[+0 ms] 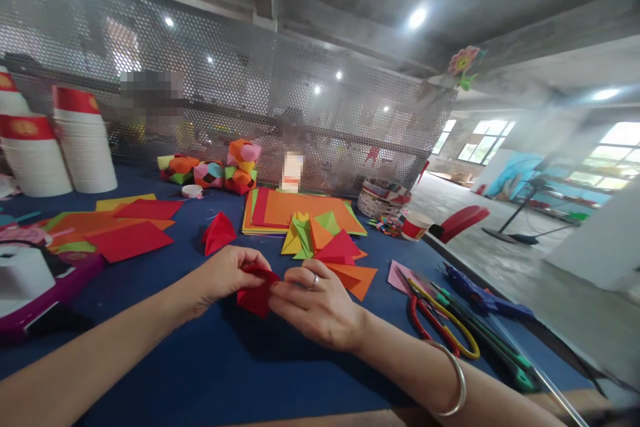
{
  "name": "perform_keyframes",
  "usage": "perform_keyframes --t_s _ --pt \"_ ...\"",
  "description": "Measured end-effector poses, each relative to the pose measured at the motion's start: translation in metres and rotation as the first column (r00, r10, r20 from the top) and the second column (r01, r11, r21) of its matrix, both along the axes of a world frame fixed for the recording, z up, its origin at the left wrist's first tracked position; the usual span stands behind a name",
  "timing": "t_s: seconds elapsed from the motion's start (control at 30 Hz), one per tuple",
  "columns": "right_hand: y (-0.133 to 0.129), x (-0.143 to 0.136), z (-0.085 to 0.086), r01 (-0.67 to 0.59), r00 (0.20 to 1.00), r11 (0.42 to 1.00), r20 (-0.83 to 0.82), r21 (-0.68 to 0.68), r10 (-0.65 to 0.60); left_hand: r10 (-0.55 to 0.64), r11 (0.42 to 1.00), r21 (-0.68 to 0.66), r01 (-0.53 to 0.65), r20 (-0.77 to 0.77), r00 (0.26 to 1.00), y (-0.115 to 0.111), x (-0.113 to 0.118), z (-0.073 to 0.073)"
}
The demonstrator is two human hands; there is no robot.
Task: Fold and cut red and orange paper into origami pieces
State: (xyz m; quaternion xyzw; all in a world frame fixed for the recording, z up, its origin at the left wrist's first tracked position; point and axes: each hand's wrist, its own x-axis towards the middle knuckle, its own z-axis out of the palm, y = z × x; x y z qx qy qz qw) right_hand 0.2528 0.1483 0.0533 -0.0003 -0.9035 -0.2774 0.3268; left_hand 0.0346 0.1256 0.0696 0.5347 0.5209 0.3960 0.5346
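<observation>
Between my two hands is a small folded piece of red paper [257,298], held just above the blue table top. My left hand [231,273] pinches its upper left side. From the right, my right hand [317,300], with a ring on one finger, grips the paper's right edge; its fingertips are partly hidden. A folded red paper shape [219,233] stands just beyond my left hand. Past my right hand lie folded paper pieces [320,237] in yellow, green, orange and red, in front of a stack of coloured paper sheets [300,207].
Scissors [440,323], a green-handled tool [493,333] and a blue glue gun [487,293] lie at the right. Behind them are a paper cup [416,225] and a woven basket [384,199]. Stacked cups [85,147], loose sheets [133,237] and a purple object [65,297] occupy the left.
</observation>
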Motion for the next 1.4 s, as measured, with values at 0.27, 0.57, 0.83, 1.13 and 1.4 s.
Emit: perform_keyframes --t_s 0.27,0.57,0.83,1.13,1.4 --pt "-0.014 0.014 -0.008 0.039 0.997 0.975 0.076 -0.218 -0.023 -0.011 0.986 0.158 0.053 -0.259 0.966 -0.016 0.018 -0.009" --pt "-0.020 0.013 -0.013 0.074 0.996 0.871 -0.011 -0.486 -0.090 0.186 0.790 0.571 0.224 -0.572 0.799 -0.034 0.014 -0.016" --pt "-0.021 0.013 -0.011 0.033 0.997 0.741 -0.034 -0.671 -0.075 0.370 0.520 0.743 0.421 -0.640 0.673 -0.068 0.006 -0.021" --pt "-0.020 0.010 -0.015 0.091 0.991 0.736 -0.015 -0.671 -0.136 0.355 0.686 0.669 0.286 -0.651 0.671 -0.052 0.012 -0.028" --pt "-0.023 0.006 -0.016 0.241 0.964 0.730 0.072 -0.640 -0.255 0.425 0.719 0.660 0.217 -0.665 0.615 -0.054 0.016 -0.031"
